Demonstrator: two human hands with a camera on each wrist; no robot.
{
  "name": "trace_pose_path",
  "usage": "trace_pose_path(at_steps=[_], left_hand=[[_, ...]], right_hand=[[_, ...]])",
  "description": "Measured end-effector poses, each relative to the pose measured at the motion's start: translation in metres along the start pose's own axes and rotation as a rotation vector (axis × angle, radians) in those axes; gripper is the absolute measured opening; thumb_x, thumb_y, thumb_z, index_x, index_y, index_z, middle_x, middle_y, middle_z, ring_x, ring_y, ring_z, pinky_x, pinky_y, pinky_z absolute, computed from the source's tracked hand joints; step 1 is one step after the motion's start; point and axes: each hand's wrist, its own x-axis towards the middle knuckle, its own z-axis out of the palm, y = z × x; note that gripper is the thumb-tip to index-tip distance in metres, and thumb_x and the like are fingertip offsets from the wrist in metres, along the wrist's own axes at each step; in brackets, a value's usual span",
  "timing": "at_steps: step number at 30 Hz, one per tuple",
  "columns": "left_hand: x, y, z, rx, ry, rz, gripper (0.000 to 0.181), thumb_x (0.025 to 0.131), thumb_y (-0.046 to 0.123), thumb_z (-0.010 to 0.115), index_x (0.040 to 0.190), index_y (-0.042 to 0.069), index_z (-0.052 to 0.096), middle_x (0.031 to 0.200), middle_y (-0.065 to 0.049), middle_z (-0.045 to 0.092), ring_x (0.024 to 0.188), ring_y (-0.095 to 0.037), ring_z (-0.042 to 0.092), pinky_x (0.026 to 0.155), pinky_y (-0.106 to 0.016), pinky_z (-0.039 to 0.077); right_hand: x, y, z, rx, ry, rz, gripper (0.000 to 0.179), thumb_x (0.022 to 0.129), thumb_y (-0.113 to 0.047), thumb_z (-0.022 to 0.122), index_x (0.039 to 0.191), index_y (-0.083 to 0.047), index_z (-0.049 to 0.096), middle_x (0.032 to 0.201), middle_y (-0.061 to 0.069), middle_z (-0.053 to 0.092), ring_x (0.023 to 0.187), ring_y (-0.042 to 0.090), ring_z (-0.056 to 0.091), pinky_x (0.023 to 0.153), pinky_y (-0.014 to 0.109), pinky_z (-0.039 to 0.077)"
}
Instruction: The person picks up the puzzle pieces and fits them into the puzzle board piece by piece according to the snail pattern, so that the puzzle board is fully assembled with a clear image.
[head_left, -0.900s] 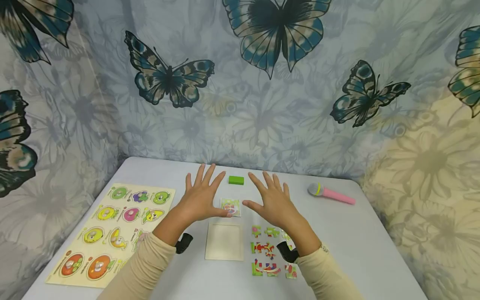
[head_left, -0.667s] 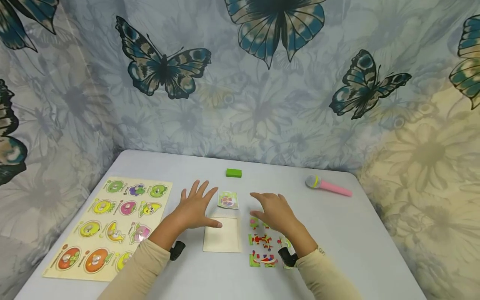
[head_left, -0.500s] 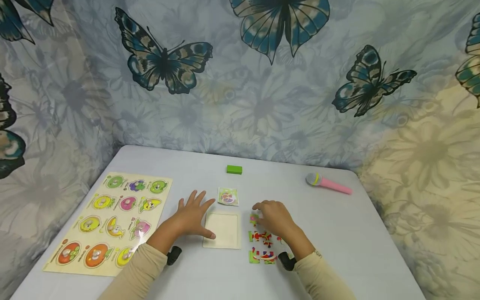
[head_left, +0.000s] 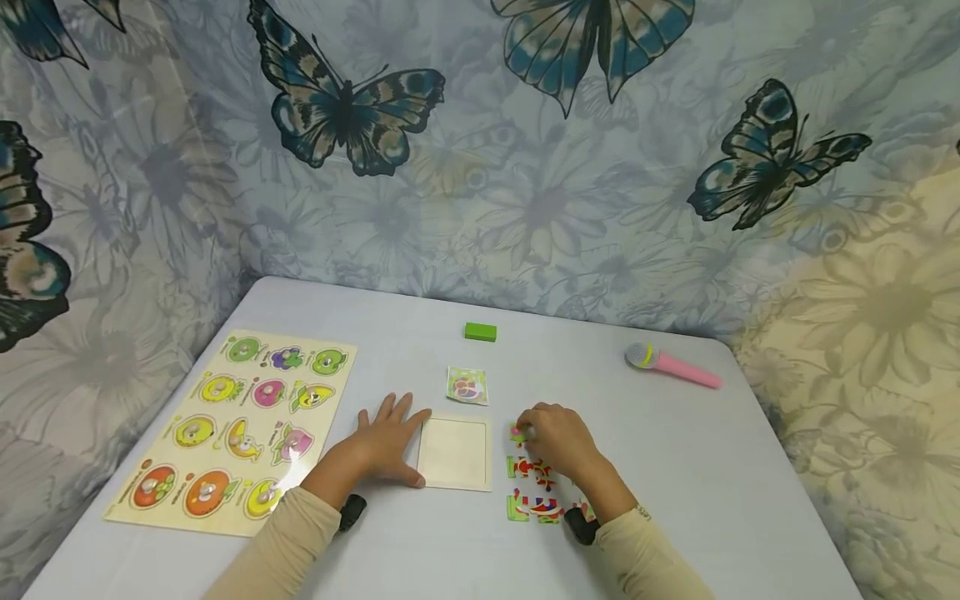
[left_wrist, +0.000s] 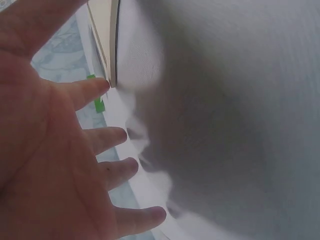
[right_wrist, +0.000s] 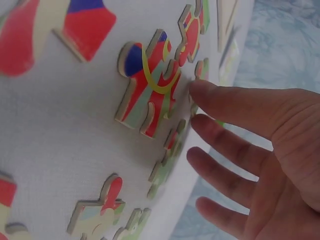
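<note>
Left fingers spread against one tray; right fingers (grasping? can't tell) near six-plus puzzle pieces.

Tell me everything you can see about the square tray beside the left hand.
The tray is pale cream and roughly square, with a raised rim around a shallow recess; it looks wooden. It lies flat on the table, nearer the person than the picture card and left of the puzzle pieces. The left hand is spread along its left edge, index fingertip touching the far corner, thumb at the near one.
</note>
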Motion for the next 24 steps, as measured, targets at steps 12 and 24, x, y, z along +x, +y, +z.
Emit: trace_pose_path(at_steps=[12,24], left_hand=[[0.003,-0.006,-0.003,0.024,0.01,-0.004,0.105,0.065,0.047,0.086,0.15,0.013,0.035,0.159,-0.024,0.014,0.146,-0.049,0.006,0.104,-0.077,0.012],[0.004,-0.004,-0.002,0.026,-0.021,-0.022,0.103,0.067,0.047,0.085,0.15,0.012,0.035,0.159,-0.024,0.014,0.146,-0.048,0.005,0.105,-0.077,0.012]], right_hand=[[0.013,0.001,0.008,-0.052,0.044,-0.019,0.018,0.076,-0.011,0.081,0.092,-0.014,0.075,0.095,0.001,0.073,0.083,0.022,0.066,0.077,0.038,0.054],[0.036,-0.051,0.003,-0.001,0.051,-0.223,0.022,0.077,-0.012,0.081,0.098,-0.013,0.076,0.1,0.0,0.073,0.094,0.02,0.068,0.085,0.04,0.053]])
